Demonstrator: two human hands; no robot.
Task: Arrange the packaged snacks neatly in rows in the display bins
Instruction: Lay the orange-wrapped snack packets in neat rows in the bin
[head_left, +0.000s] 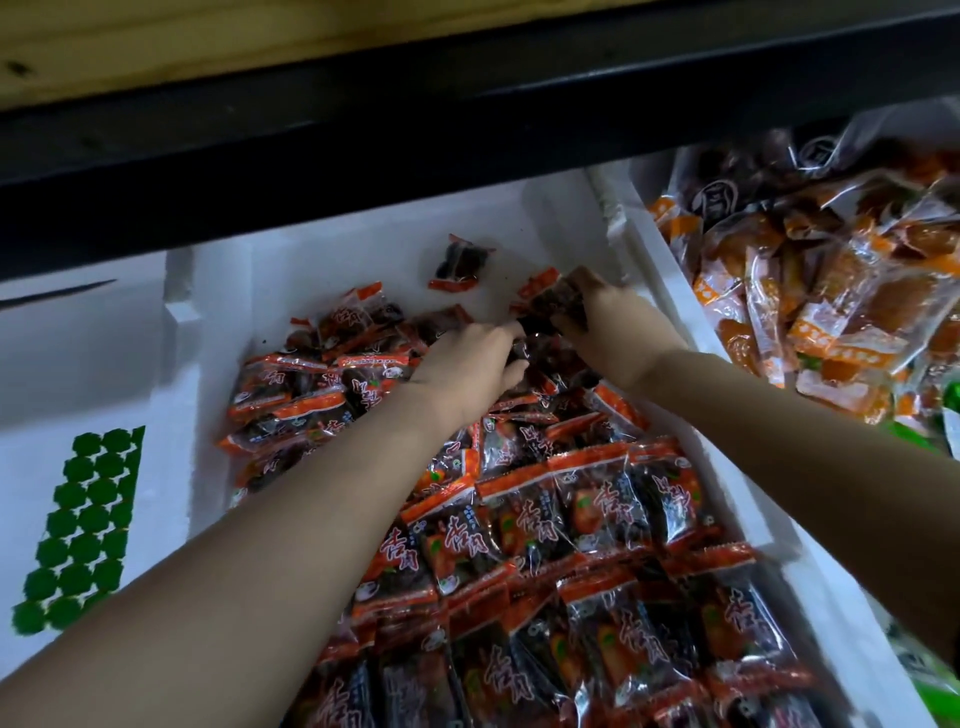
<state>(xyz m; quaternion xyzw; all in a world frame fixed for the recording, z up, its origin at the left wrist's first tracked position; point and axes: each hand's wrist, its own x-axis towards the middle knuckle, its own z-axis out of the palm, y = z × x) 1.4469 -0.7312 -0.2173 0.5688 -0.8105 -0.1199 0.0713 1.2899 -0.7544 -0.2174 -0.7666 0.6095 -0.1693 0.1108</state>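
Reaching to frame centre, the left hand (467, 358) pinches a dark packet (523, 347); just right, the right hand (610, 325) grips a red-edged packet (551, 297). Snack packets (571, 504) fill the white bin (337, 254) across the lower centre.

Bare bin floor (322, 275) open at the back; dark shelf edge (415, 119) hangs low overhead, lone packet (460, 262) sits there.

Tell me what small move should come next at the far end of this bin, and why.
Probably lay the packet your right hand grips flat on the bare bin floor beyond the loose heap, starting a new row: the near rows already lie neat, while that heap is jumbled.
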